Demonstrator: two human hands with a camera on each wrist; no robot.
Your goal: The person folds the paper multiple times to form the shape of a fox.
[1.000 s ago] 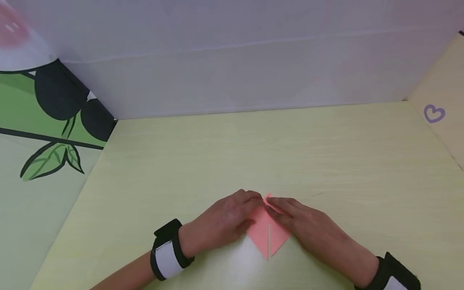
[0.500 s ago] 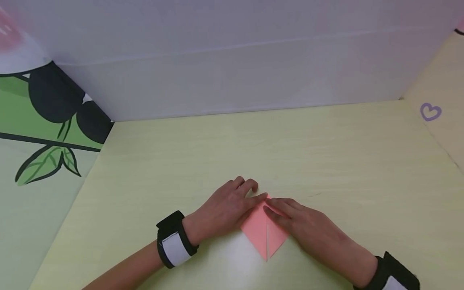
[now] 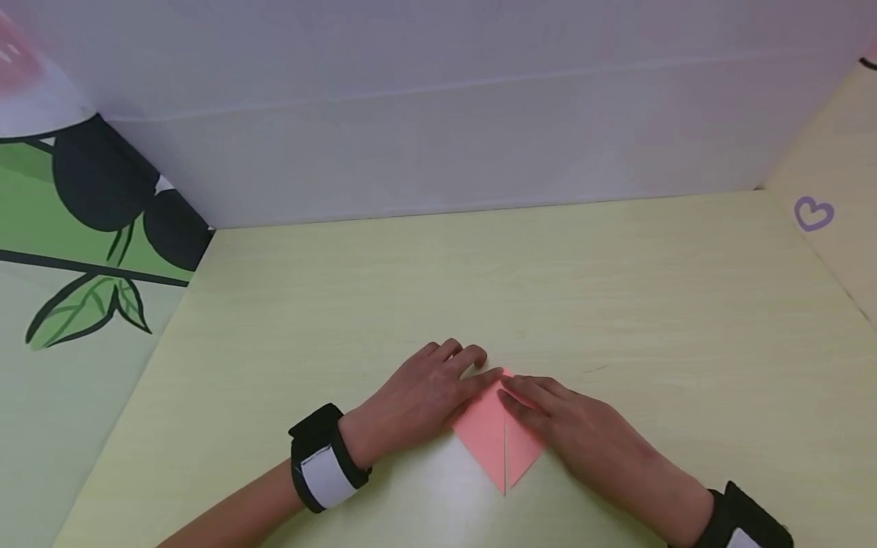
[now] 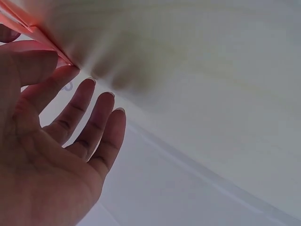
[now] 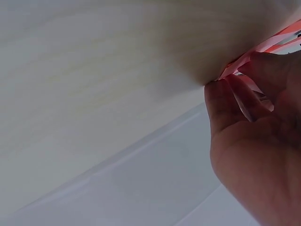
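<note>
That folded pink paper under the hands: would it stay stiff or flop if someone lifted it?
The folded pink paper looks thin and lies flat on the pale yellow table, so it is probably very light and bendy. Its doubled flaps may stiffen it slightly. Pushed, it would likely slide, not roll.

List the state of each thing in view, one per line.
Pink paper: folded to a point, flat on the table, centre seam showing.
Left hand: fingers straight, index pressing the paper's top.
Right hand: fingers flat, pressing the paper's right flap.
</note>
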